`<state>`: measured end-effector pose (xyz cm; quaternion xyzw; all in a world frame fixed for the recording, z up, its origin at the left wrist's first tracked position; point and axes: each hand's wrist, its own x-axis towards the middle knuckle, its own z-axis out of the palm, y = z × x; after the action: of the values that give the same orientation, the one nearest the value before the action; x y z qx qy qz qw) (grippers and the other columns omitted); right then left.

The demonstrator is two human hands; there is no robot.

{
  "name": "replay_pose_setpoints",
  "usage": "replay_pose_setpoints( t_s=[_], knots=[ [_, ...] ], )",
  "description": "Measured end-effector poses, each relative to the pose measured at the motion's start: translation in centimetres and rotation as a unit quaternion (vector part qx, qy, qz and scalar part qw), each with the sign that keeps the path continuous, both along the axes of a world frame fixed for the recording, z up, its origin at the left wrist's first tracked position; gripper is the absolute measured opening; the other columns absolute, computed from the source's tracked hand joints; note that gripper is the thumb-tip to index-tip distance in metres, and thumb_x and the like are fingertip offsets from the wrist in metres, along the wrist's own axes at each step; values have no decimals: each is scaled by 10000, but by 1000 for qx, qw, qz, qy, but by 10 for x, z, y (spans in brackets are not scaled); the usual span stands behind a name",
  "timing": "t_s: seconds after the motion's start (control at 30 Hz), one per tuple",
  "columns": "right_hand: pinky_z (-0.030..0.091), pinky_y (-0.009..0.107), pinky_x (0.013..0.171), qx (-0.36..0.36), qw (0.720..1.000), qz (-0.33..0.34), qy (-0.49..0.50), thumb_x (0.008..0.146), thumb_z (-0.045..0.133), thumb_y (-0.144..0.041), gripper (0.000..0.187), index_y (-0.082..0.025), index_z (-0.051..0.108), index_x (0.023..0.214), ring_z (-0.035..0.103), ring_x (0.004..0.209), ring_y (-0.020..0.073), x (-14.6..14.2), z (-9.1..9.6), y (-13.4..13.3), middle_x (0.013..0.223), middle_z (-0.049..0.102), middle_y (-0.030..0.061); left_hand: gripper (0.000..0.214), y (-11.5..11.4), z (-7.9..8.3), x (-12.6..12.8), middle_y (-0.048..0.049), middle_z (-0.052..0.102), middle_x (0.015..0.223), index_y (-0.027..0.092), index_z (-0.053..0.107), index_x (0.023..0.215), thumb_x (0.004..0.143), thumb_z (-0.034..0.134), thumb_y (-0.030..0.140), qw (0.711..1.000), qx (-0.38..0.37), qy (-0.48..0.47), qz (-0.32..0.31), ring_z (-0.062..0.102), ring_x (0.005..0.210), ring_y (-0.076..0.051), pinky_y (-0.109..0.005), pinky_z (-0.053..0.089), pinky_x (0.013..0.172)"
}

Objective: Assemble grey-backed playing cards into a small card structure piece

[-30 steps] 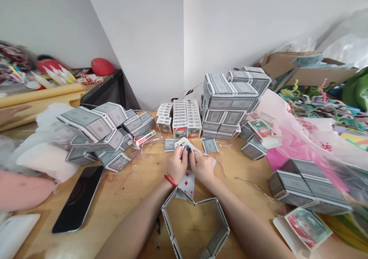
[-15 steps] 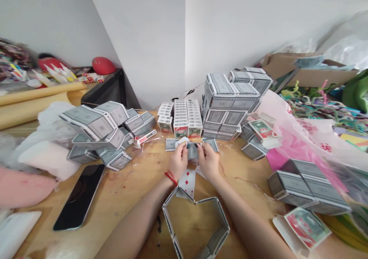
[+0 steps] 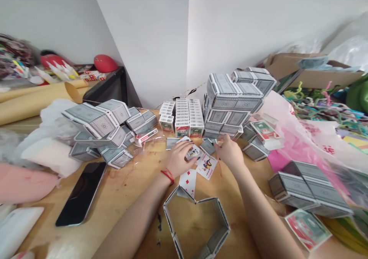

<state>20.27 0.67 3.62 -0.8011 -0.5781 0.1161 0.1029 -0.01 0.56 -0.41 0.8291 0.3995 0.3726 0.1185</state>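
Note:
My left hand (image 3: 179,159), with a red string at the wrist, rests fingers apart over a face-up playing card (image 3: 194,151). Bent fingers of my right hand (image 3: 230,151) close on the right edge of a grey-backed playing card (image 3: 207,146). Just below lies a joker card (image 3: 207,166). A diamond card (image 3: 187,182) sits nearer to me, beneath my left wrist. Another grey-backed card (image 3: 171,143) lies beyond my left hand. Between my forearms stands a heart-like open frame (image 3: 222,215) made of folded cards.
Rows of card boxes (image 3: 181,117) stand at the back, beside a tall stack of card-covered blocks (image 3: 235,98). More blocks (image 3: 97,124) are piled left, above a phone (image 3: 82,193). At right are blocks (image 3: 309,188), an opened card box (image 3: 308,228) and pink plastic (image 3: 304,132).
My hands have moved apart, and the card between them is no longer held by both. My right hand has shifted right to a grey-backed card. The joker now shows.

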Motion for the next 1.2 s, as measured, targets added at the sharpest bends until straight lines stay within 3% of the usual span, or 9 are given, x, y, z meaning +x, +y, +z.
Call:
replay_pose_setpoints(
  t_s=[0.17,0.37,0.43,0.5,0.6,0.67,0.83,0.97,1.2],
  knots=[
    [410,287,634,-157,975,158,-18,650,623,-378,299,-169,582,859,616,809,248,-8,16,-13,824,651,103,320,-4,-8,8,-83,601,1130,158,568,1079,778,520,254,999,14,30,-30,504,1122,-204,-390,408,984],
    [432,344,724,-159,970,160,-86,574,691,-354,558,-126,522,1054,549,996,310,-24,15,-25,1048,575,172,211,-5,-1,1,-53,635,1035,186,592,984,805,491,235,1000,8,-14,-22,552,1028,-169,-345,444,922],
    [440,345,720,-169,970,150,-85,581,688,-343,567,-114,509,1068,563,978,304,-26,13,-24,1041,577,173,202,-2,1,-4,-49,625,1022,189,580,971,809,458,180,999,10,-39,31,538,1025,-169,-348,428,923],
    [449,347,705,-182,970,144,-76,576,690,-357,582,-107,507,1068,583,941,300,-25,12,-22,1022,588,170,232,5,0,-11,-62,605,1021,185,561,983,792,441,131,990,15,-42,136,524,1004,-194,-379,414,906],
    [455,340,678,-192,968,150,-64,562,692,-374,570,-105,532,1039,601,903,294,-21,10,-20,997,607,171,273,18,-8,-22,-116,570,1033,151,542,1004,735,499,126,965,1,16,260,487,1003,-271,-438,393,866],
    [453,327,657,-193,966,165,-56,573,682,-357,491,-117,569,986,609,882,284,-18,9,-19,976,621,172,283,24,-14,-28,-139,564,993,129,535,1003,727,543,191,954,-13,54,294,488,948,-301,-465,391,822],
    [436,294,610,-190,961,198,-41,595,656,-304,308,-144,618,856,626,818,260,-9,4,-16,888,658,143,314,29,-18,-32,-143,546,945,133,526,995,722,576,281,952,-36,68,297,489,906,-311,-483,387,789],
    [417,278,585,-179,966,183,-40,598,658,-276,318,-139,606,880,628,794,250,-3,3,-14,881,660,134,303,27,-13,-32,-123,537,997,153,496,1025,732,559,196,958,-40,-56,277,503,972,-261,-422,410,833],
    [401,263,596,-27,986,152,58,727,572,-297,313,-178,568,1017,608,699,195,-16,14,-11,772,656,64,190,17,-2,-26,-69,616,961,177,539,986,813,477,222,955,-25,-189,226,582,871,-166,-296,462,768]
  ],
)
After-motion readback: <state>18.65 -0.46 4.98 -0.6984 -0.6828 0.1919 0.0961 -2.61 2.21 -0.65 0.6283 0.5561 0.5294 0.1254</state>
